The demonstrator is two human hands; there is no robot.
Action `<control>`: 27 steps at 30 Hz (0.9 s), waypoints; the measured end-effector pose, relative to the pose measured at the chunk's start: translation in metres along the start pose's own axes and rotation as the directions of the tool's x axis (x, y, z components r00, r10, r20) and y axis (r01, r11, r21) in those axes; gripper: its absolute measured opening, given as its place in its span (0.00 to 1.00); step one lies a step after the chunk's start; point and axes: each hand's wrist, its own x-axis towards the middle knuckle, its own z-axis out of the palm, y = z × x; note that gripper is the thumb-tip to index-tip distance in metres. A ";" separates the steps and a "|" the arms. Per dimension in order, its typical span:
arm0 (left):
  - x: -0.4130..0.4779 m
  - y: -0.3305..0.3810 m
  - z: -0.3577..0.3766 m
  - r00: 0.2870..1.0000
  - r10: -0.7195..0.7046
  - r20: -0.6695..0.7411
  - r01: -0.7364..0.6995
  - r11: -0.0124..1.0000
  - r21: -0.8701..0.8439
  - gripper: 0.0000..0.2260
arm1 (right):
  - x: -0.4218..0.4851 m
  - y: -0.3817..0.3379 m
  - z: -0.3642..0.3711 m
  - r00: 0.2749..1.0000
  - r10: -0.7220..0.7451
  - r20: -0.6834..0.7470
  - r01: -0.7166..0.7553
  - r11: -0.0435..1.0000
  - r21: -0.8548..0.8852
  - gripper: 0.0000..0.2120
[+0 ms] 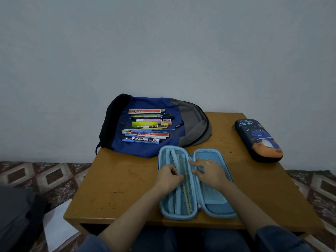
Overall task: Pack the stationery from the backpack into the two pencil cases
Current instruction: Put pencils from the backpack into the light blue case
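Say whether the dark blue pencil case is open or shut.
Shut: the dark blue pencil case lies with its printed lid up, no inside showing.

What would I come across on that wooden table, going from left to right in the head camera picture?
Blue and grey backpack with the stationery laid out on it → open light blue pencil case → closed dark blue pencil case with a cartoon print, at the table's right edge.

A plain room in a home, by the look of it: a low wooden tabletop [127, 179] against a bare pale wall [163, 51], on a diamond-patterned floor [45, 175].
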 end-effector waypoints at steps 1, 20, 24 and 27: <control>0.000 0.000 0.000 1.000 -0.009 0.013 0.009 1.000 -0.016 0.12 | 0.000 0.000 0.000 1.000 0.000 0.000 0.000 1.000 0.002 0.20; 0.005 0.003 0.000 0.999 -0.001 0.035 -0.004 0.991 0.137 0.22 | 0.000 0.003 -0.007 0.998 -0.054 0.010 0.054 0.999 -0.004 0.17; 0.016 0.003 -0.006 1.000 0.000 0.013 -0.001 0.996 0.093 0.22 | 0.005 0.007 -0.010 1.000 0.000 -0.008 0.000 1.000 -0.017 0.19; 0.026 0.002 -0.020 0.996 0.049 -0.070 -0.048 0.999 0.014 0.18 | 0.009 0.007 -0.012 1.000 0.009 0.001 -0.009 1.000 -0.024 0.21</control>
